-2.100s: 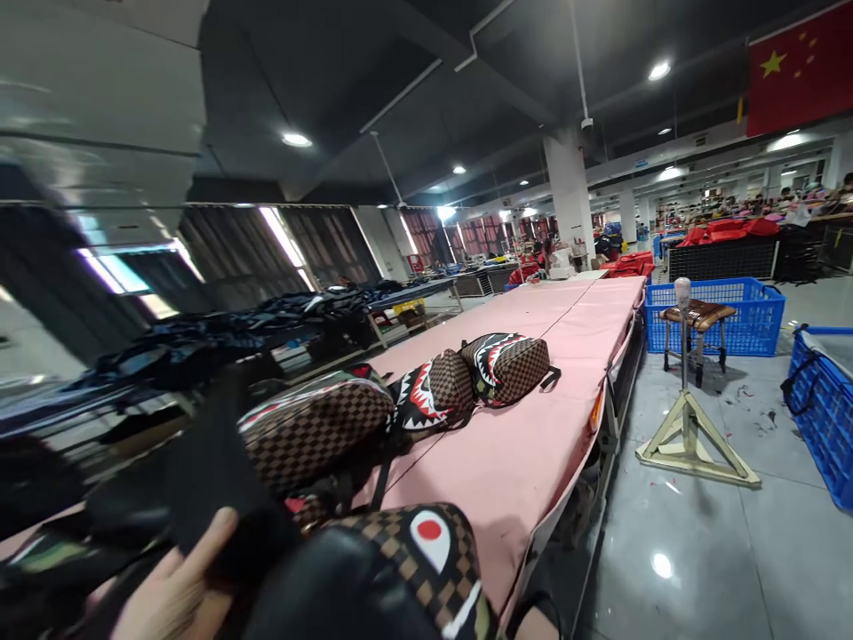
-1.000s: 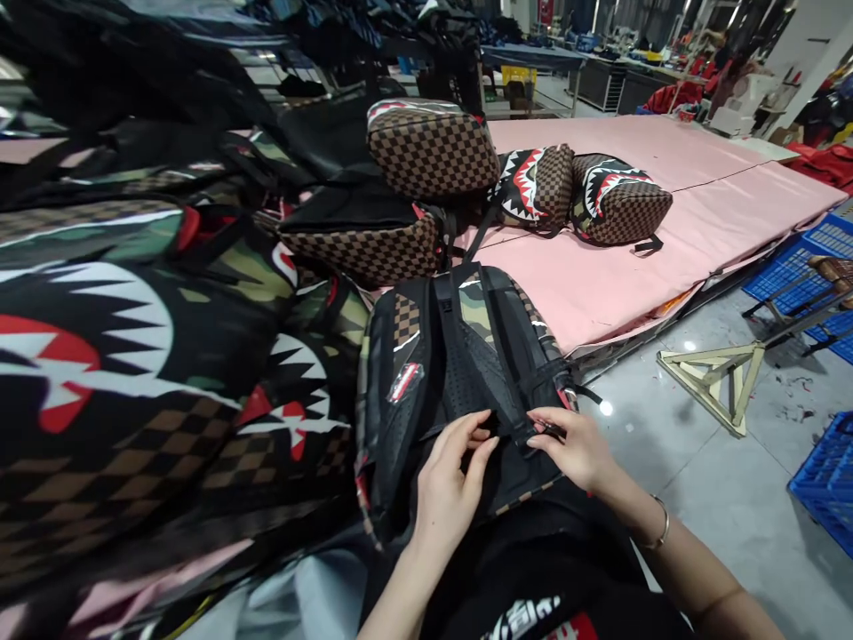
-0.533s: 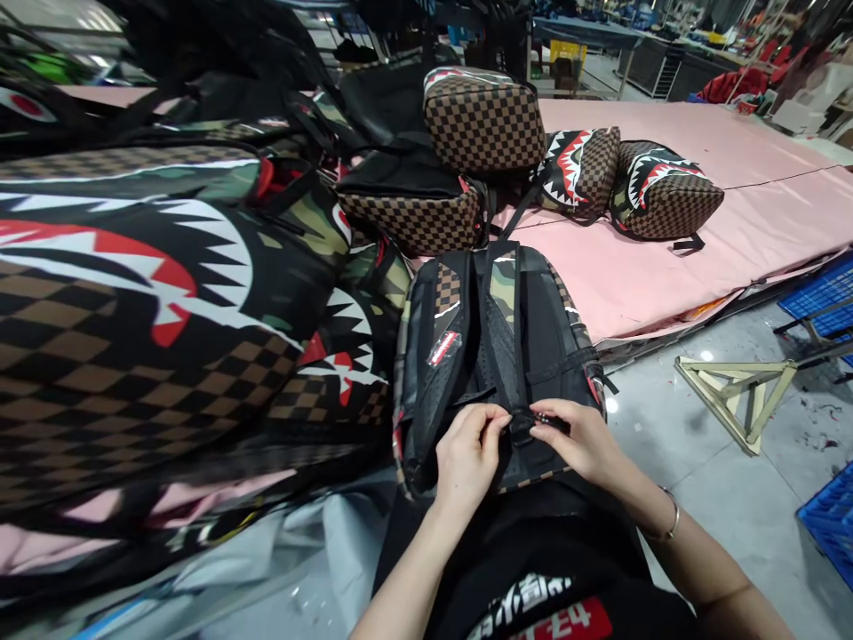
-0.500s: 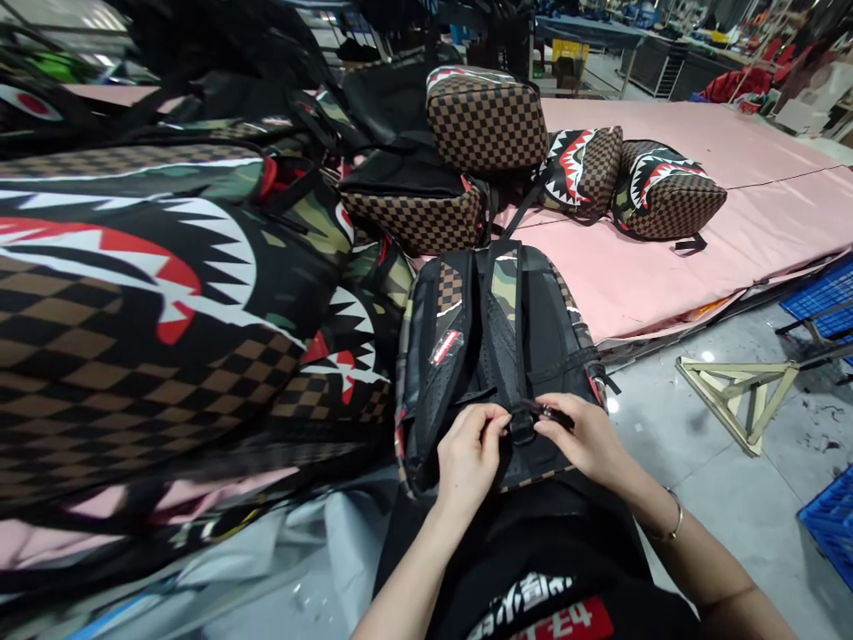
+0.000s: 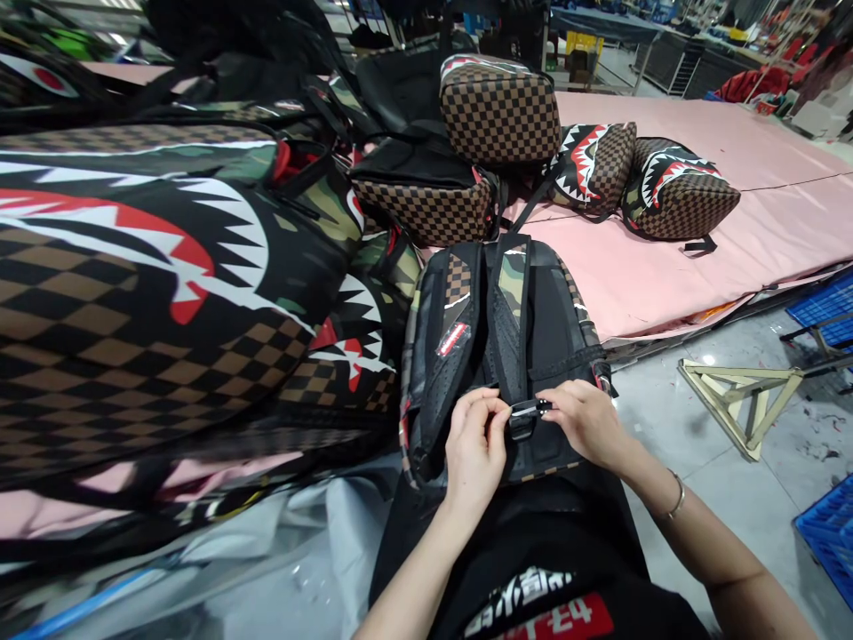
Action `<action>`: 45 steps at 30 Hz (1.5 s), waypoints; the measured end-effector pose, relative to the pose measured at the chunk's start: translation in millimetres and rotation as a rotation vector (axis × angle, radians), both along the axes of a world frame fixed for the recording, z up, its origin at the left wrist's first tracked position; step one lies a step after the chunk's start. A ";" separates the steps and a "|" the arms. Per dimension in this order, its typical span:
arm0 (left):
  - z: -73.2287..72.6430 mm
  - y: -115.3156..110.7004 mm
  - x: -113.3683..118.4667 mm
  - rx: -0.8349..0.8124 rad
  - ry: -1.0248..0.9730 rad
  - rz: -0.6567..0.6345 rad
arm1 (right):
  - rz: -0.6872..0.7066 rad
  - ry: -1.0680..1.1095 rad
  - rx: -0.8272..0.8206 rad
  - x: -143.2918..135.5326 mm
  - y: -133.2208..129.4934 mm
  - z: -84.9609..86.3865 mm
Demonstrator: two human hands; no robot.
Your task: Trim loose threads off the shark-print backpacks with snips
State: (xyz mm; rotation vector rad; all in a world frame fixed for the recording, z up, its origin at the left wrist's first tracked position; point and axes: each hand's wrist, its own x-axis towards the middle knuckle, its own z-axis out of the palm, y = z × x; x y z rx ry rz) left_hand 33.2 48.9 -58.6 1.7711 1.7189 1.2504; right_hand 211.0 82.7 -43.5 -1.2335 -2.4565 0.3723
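Note:
A black backpack (image 5: 553,302) with checkered and camouflage trim lies with its back panel and shoulder straps facing up, close to my body. Over its lower part, my left hand (image 5: 476,444) pinches one end of a short black strap piece (image 5: 526,408). The other end is pinched by my right hand (image 5: 583,420), so the piece is stretched level between my fingertips. Just below it sits a black buckle (image 5: 521,428) on a shoulder strap. A red label (image 5: 452,339) shows on the left shoulder strap.
Large shark-mouth backpacks (image 5: 133,267) are heaped at the left. More checkered bags (image 5: 499,111) lie on the pink-covered table (image 5: 766,196). A cream triangular metal stand (image 5: 739,400) and blue crates (image 5: 830,533) are on the floor at the right.
My right hand has turned and drawn its fingertips closer together. The black piece now lies straight between both hands, and the shoulder straps sit slightly apart. The view has shifted a little.

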 end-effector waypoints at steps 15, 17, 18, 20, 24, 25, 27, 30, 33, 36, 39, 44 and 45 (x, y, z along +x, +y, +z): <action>2.1 2.3 -1.3 -0.382 -0.269 -0.106 | -0.249 0.405 -0.171 15.0 5.7 1.6; 3.0 3.8 3.6 -0.404 -0.218 -0.160 | -0.264 0.436 -0.215 17.1 5.8 0.8; 3.2 4.2 6.0 -0.389 -0.263 -0.177 | -0.251 0.446 -0.213 18.0 5.3 0.1; 3.2 4.1 9.2 -0.369 -0.445 -0.200 | -0.197 0.444 -0.152 20.5 3.8 -1.3; 2.2 1.2 7.7 -0.389 -0.722 -0.216 | -0.101 0.373 0.017 27.3 0.5 -1.5; 1.9 0.4 6.7 -0.388 -0.742 -0.211 | -0.083 0.345 0.032 28.5 0.0 -1.0; 1.5 -0.8 5.3 -0.384 -0.757 -0.201 | -0.048 0.286 0.044 29.6 -0.1 0.8; 1.4 -1.6 5.3 -0.383 -0.747 -0.190 | -0.009 0.196 0.056 28.6 0.9 4.4; 1.6 -2.0 6.3 -0.382 -0.727 -0.180 | 0.012 0.123 0.070 26.4 2.0 9.9; 1.6 -2.6 7.2 -0.382 -0.710 -0.172 | 0.021 0.065 0.097 24.2 2.3 15.7; 1.3 -3.0 7.5 -0.372 -0.700 -0.155 | 0.026 0.035 0.097 22.9 2.4 17.3; 2.8 -0.8 3.2 -0.384 -0.809 -0.199 | 0.014 0.327 -0.064 22.3 3.3 11.7; 3.4 -0.1 2.1 -0.392 -0.848 -0.219 | -0.021 0.440 -0.127 21.1 4.5 11.3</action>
